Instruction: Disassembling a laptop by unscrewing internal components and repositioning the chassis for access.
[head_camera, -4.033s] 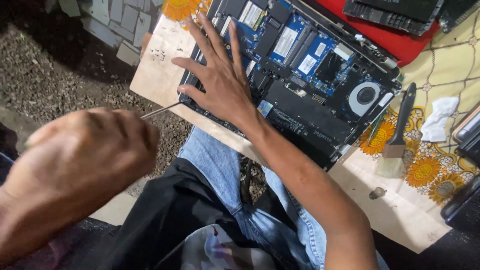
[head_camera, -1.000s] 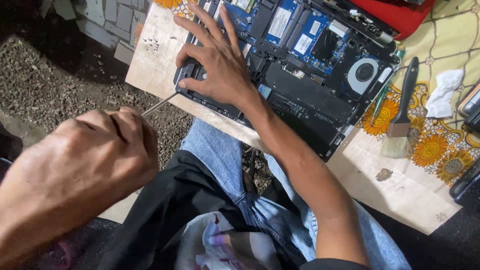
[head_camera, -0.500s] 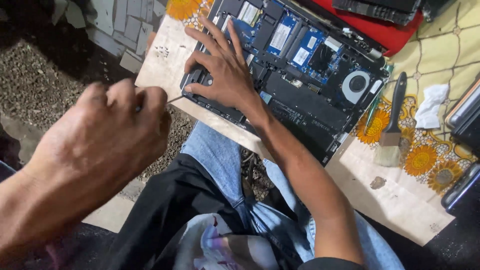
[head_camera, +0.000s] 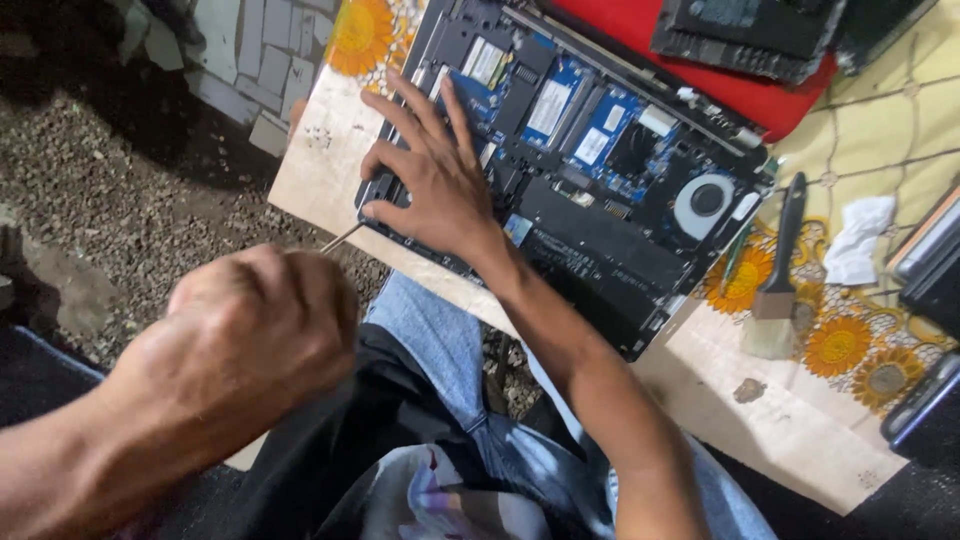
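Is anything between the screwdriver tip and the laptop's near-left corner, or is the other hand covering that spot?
Nothing visible blocks it. The thin shaft runs from the closed left hand over bare board to the corner of the opened laptop. The right hand lies flat on the laptop, its thumb right beside the tip but not across it.

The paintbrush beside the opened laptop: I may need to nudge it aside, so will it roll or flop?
The paintbrush probably won't roll: its head looks flat and wide. The dark handle looks rigid, so it should slide as one piece. The pale bristles would likely bend if pushed there.
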